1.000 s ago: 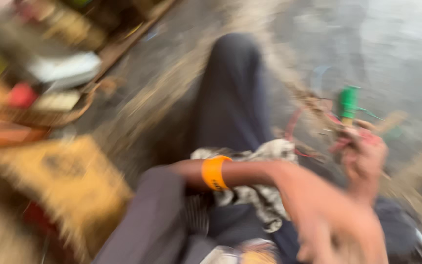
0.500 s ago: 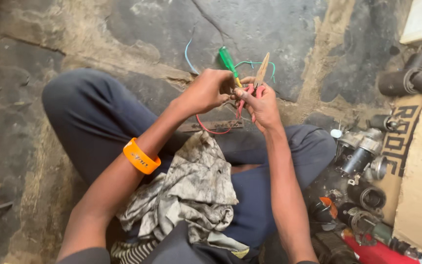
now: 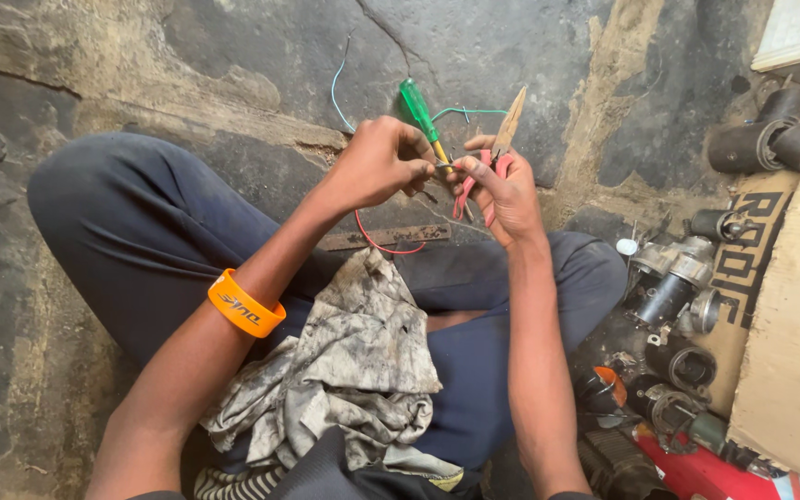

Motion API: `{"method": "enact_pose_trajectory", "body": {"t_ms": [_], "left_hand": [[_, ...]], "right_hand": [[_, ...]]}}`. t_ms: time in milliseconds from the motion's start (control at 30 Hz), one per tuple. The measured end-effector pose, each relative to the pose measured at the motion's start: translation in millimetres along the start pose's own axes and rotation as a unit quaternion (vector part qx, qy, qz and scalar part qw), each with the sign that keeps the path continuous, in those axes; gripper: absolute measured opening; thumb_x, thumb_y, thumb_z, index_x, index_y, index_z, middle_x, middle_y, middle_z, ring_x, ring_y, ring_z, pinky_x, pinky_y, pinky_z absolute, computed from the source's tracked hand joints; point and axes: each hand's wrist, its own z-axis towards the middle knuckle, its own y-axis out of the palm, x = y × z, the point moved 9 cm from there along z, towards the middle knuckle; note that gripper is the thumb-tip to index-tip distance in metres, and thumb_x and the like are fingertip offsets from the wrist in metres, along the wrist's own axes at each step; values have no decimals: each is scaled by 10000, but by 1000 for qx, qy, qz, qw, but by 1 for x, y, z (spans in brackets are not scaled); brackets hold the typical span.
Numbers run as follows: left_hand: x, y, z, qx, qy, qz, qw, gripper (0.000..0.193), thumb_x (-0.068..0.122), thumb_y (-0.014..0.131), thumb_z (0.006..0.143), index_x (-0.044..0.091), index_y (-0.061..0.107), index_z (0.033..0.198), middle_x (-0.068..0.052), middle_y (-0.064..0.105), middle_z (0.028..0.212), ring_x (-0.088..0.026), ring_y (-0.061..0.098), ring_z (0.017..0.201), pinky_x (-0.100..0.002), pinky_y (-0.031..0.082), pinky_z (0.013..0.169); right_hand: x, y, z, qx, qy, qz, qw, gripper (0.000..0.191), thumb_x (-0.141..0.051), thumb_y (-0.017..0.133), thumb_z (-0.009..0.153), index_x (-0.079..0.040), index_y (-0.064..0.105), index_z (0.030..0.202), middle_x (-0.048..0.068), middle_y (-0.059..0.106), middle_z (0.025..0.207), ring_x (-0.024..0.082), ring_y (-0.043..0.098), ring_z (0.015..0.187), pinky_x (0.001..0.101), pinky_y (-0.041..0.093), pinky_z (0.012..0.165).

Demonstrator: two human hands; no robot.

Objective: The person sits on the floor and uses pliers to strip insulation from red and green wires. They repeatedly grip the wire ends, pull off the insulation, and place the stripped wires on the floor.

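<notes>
I sit cross-legged on a stone floor. My left hand [image 3: 377, 162], with an orange wristband [image 3: 245, 303] on its forearm, pinches thin wire together with a green-handled screwdriver [image 3: 418, 109] that sticks up and away. My right hand [image 3: 502, 190] grips red-handled pliers [image 3: 504, 139], jaws pointing up, and also touches the wire between both hands. A red wire [image 3: 383, 243] loops down toward my legs; green and blue wires [image 3: 337, 88] trail across the floor beyond. A dirty grey rag [image 3: 349, 361] lies in my lap.
At right lie several dark cylindrical motor parts [image 3: 673, 287], black tubes [image 3: 756, 139], a cardboard sheet [image 3: 793, 343] and a red object [image 3: 696, 468]. A flat metal strip [image 3: 391, 236] rests on the floor by my legs. Cracked stone floor [image 3: 187, 56] lies ahead.
A second ago the view was swinging and blurred, with crates at left. It has settled over my lap; both hands have come together on the wire, holding pliers and screwdriver steadily.
</notes>
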Motion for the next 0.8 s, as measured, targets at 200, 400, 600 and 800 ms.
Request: {"method": "enact_pose_trajectory", "body": {"t_ms": [200, 400, 600, 800], "left_hand": [[0, 5, 0, -25, -5, -10, 1000, 156, -19, 727, 804, -24, 767, 954, -101, 790, 790, -126, 777, 683, -277, 644, 653], [-1, 11, 1, -49, -18, -26, 998, 187, -51, 718, 807, -61, 744, 992, -133, 795, 862, -157, 800, 758, -292, 653, 705], [-8, 17, 2, -69, -43, -29, 996, 141, -16, 683, 878, -63, 730, 1002, -127, 781, 838, -158, 778, 706, -291, 646, 652], [-12, 29, 4, -126, -27, -127, 984, 165, -38, 602, 921, -95, 697, 1044, -121, 754, 855, -151, 750, 701, -288, 654, 639]], "right_hand": [[-3, -5, 1, 1, -27, -3, 1000, 342, 24, 746, 937, 8, 567, 1228, 132, 715, 956, 229, 726, 853, 346, 589, 749], [-3, -9, 1, 6, -26, 9, 1000, 345, 13, 749, 936, -5, 562, 1225, 130, 722, 958, 228, 727, 857, 350, 589, 746], [-5, -8, -1, 9, -35, -1, 999, 312, -10, 760, 940, -19, 565, 1183, 107, 703, 919, 211, 707, 799, 344, 583, 710], [-7, -6, -3, 14, -66, -7, 998, 228, -26, 756, 969, -19, 582, 1115, 83, 665, 899, 189, 674, 766, 328, 580, 702]]}}
